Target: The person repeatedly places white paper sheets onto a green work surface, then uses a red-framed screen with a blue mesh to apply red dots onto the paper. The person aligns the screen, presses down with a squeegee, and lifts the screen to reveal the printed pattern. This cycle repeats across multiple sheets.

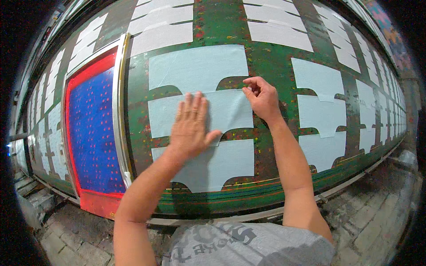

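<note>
My left hand (191,128) lies flat, fingers stretched out and thumb apart, on the middle light blue cut fabric piece (166,117). At that piece's upper right corner my right hand (265,99) pinches the edge between thumb and fingers. A slanting crease runs through the cloth below the pinch. Just beyond lies another light blue fabric piece (199,64), with curved cut-outs along its near edge. On the near side, a third light blue piece (226,162) rests on the table, partly hidden by my left hand and forearm.
A printing screen (93,128) with blue mesh, red borders and a metal frame stands on the long green paint-spotted table (222,20) at left. More light blue pieces (321,113) lie to the right; white pieces (279,33) line the far side. Paved floor (364,208) borders the near edge.
</note>
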{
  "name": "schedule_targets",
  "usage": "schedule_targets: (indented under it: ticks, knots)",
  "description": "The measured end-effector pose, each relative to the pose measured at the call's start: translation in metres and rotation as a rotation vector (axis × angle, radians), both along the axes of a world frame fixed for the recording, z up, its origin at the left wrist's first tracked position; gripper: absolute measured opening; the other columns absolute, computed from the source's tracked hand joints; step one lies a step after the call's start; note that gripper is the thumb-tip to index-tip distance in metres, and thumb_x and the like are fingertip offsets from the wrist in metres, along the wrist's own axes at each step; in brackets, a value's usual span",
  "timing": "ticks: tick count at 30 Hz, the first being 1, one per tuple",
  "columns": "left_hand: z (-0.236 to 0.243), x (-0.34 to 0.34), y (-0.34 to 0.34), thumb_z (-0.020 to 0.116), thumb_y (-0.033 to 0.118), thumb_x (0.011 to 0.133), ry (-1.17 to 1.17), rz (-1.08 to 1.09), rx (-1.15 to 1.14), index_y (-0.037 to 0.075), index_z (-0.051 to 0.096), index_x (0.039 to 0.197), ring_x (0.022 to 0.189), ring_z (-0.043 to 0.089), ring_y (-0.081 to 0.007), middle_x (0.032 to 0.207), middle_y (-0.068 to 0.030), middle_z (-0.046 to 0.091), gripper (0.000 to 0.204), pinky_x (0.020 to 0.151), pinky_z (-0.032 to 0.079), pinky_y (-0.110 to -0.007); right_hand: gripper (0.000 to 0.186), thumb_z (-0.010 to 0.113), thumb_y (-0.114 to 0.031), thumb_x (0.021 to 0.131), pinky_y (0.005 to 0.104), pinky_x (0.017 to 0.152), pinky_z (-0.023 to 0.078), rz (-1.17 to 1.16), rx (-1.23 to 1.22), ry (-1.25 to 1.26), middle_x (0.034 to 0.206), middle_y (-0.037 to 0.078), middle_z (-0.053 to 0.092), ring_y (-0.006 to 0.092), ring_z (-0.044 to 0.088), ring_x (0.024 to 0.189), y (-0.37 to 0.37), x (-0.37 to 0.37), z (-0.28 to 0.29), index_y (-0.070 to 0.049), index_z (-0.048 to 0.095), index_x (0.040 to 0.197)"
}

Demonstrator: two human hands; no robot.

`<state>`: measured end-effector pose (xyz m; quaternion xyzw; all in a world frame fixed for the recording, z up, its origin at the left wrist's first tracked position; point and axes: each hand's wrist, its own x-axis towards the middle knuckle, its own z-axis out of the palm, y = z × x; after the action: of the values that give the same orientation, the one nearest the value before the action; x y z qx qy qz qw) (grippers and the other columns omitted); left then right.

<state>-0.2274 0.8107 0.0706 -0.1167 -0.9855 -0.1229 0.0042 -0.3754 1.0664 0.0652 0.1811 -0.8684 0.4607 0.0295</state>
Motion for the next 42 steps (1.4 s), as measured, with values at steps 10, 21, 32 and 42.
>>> schedule_targets:
  ticks: [10, 21, 32, 42]
  knots:
    - [-0.002, -0.048, 0.134, 0.050, 0.081, 0.100, 0.096, -0.154, 0.111, -0.006, 0.031, 0.171, 0.171, 0.012, -0.0415, 0.181, -0.0244, 0.024, 0.114, 0.139, 0.009, -0.054, 0.023, 0.066, -0.022, 0.113, 0.0235, 0.058, 0.049, -0.007, -0.678, -0.308, 0.084, 0.002, 0.069, 0.0077, 0.063, 0.068, 0.030, -0.009, -0.006, -0.002, 0.071, 0.125]
    - [0.003, 0.031, -0.088, 0.048, 0.071, 0.108, -0.071, 0.278, -0.244, -0.005, 0.019, 0.174, 0.172, 0.006, -0.0401, 0.185, -0.0215, 0.012, 0.105, 0.139, 0.007, -0.050, 0.027, 0.067, -0.026, 0.112, 0.0255, 0.056, 0.051, -0.083, -0.730, -0.316, 0.085, 0.003, 0.070, 0.0109, 0.066, 0.067, 0.024, -0.013, -0.011, -0.002, 0.071, 0.123]
    - [0.075, 0.144, -0.238, 0.071, 0.048, 0.104, 0.291, 0.229, 0.015, 0.006, 0.037, 0.171, 0.168, 0.021, -0.0426, 0.180, -0.0196, 0.029, 0.086, 0.136, 0.013, -0.061, 0.014, 0.070, -0.007, 0.105, 0.0257, 0.060, 0.054, -0.268, -0.299, -0.045, 0.087, 0.004, 0.073, 0.0094, 0.065, 0.067, -0.026, 0.064, 0.027, 0.000, 0.077, 0.115]
    - [0.031, 0.281, -0.623, 0.078, 0.026, 0.100, 0.487, 1.041, -0.004, -0.004, 0.062, 0.147, 0.132, 0.063, -0.0449, 0.142, -0.0270, 0.068, 0.059, 0.113, 0.049, -0.052, 0.032, 0.070, -0.008, 0.105, 0.0327, 0.086, 0.061, 0.084, -0.125, -0.432, 0.113, 0.011, 0.076, 0.0150, 0.072, 0.098, -0.219, 0.327, 0.041, 0.000, 0.071, 0.136]
